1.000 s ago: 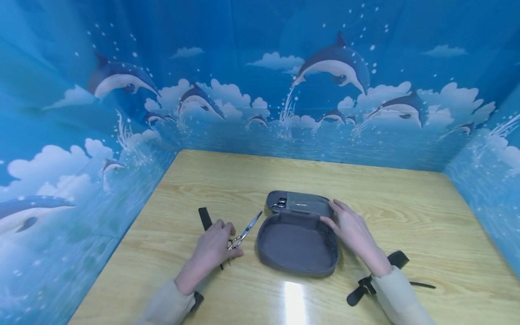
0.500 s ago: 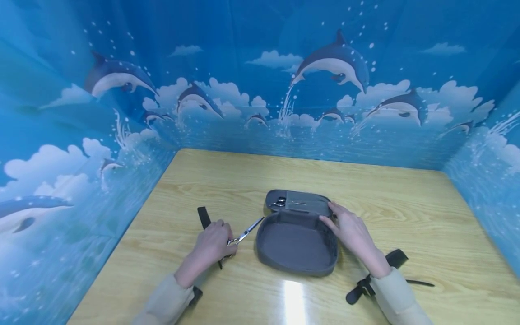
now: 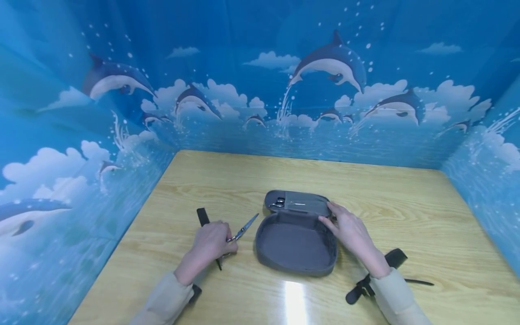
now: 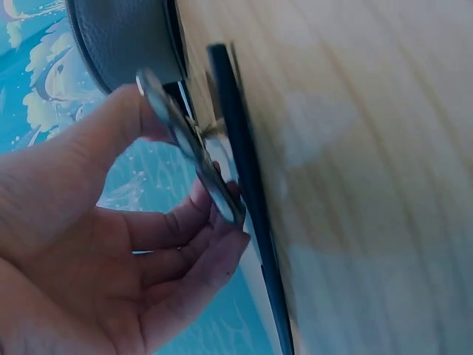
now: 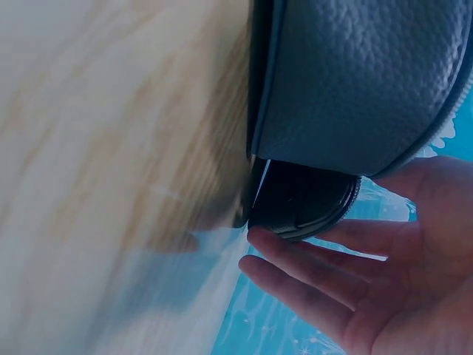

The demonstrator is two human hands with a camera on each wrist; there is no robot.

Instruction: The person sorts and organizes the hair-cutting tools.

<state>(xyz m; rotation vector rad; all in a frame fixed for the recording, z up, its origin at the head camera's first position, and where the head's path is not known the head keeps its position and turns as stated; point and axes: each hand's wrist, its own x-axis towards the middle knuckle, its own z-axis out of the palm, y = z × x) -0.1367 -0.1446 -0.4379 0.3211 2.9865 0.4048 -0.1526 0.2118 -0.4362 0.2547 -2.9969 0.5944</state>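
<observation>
My left hand pinches a pair of silver scissors by the finger rings, between thumb and fingertips. The blades point toward the far right. Just beneath lies a long, flat black strip with a narrow end, partly hidden by the hand. An unzipped grey case lies with its lid folded back. The lid holds a second pair of scissors and a pocket. My right hand touches the case's right side, extended fingers at the lid's edge and thumb near the base's rim.
Black items lie around the right forearm, with a thin dark tail sticking out to the right; their kind is unclear. The wooden table ends against a blue dolphin-print curtain at back and sides.
The left fingers have closed in on the scissors' rings, and the scissors have turned slightly, tips swinging toward the case and then away from it. The right hand and case stay in place.
</observation>
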